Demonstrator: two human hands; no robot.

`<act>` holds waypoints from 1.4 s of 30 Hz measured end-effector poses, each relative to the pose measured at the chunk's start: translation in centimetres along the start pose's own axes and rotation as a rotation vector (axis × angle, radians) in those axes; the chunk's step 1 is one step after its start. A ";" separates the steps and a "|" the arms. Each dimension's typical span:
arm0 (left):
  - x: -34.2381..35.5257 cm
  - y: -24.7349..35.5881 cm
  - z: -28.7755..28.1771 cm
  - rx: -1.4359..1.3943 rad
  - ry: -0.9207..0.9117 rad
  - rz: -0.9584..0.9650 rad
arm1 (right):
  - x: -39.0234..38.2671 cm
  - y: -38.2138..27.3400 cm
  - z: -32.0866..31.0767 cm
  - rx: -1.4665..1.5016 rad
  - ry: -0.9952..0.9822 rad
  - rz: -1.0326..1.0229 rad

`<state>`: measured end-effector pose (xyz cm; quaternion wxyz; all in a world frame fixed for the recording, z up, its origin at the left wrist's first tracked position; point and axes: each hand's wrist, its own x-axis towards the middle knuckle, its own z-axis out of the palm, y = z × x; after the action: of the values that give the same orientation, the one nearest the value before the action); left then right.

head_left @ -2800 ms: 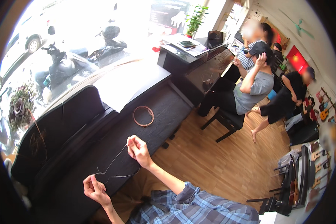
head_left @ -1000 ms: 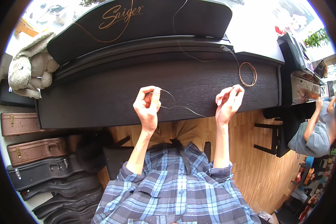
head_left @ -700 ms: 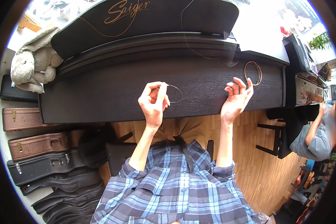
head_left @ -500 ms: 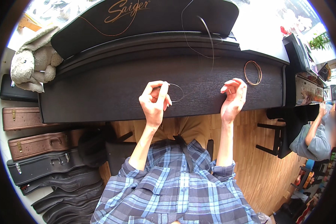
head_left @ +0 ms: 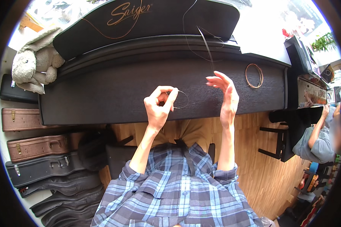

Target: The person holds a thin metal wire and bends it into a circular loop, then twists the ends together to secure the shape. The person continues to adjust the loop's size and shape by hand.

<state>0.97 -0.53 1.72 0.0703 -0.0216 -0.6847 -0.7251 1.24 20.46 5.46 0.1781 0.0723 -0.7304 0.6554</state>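
My left hand (head_left: 158, 108) is closed in a pinch over the black piano lid (head_left: 113, 96). Thumb and forefinger grip a thin string (head_left: 188, 101), probably an instrument string, whose small loop bows out to the right. My right hand (head_left: 227, 100) is raised to the right of it, fingers stretched out and palm turned inward, with nothing visible in it. Just beyond its fingertips a shiny, pale string (head_left: 206, 43) reaches down from the far side; I cannot tell whether they touch. A copper-coloured string coil (head_left: 246, 72) lies on the lid at the right.
Another copper string (head_left: 118, 38) curves across the upright black panel (head_left: 170, 22). A plush rabbit (head_left: 28, 66) leans at the lid's left end. Instrument cases (head_left: 38, 149) line the left side. At the far right sits another person (head_left: 314, 140) near a black bench (head_left: 278, 142).
My right hand has moved left and farther away, its curled fingers straightening. My left hand has shifted slightly right, still pinching the string. The pale string's bend has shifted slightly.
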 end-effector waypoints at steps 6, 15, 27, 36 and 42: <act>0.0 0.0 0.2 0.202 -0.073 0.115 | 2.1 -4.3 2.3 0.222 -0.075 0.136; 0.1 -0.2 0.4 0.249 -0.086 0.182 | 2.6 -9.0 -1.4 0.161 0.014 0.089; 0.4 -0.9 1.0 0.245 -0.056 0.121 | -2.7 -7.3 -3.3 0.069 0.053 0.167; 1.0 -2.3 0.4 0.220 -0.089 0.172 | -5.7 -6.5 -2.0 0.123 -0.009 0.297; 0.7 -0.5 1.4 0.103 -0.062 0.067 | -6.2 -6.9 -1.5 0.016 -0.022 0.268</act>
<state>0.11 0.82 1.43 0.0743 -0.0634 -0.7218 -0.6852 9.53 20.20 9.81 0.0803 -0.0173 -0.7300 0.6784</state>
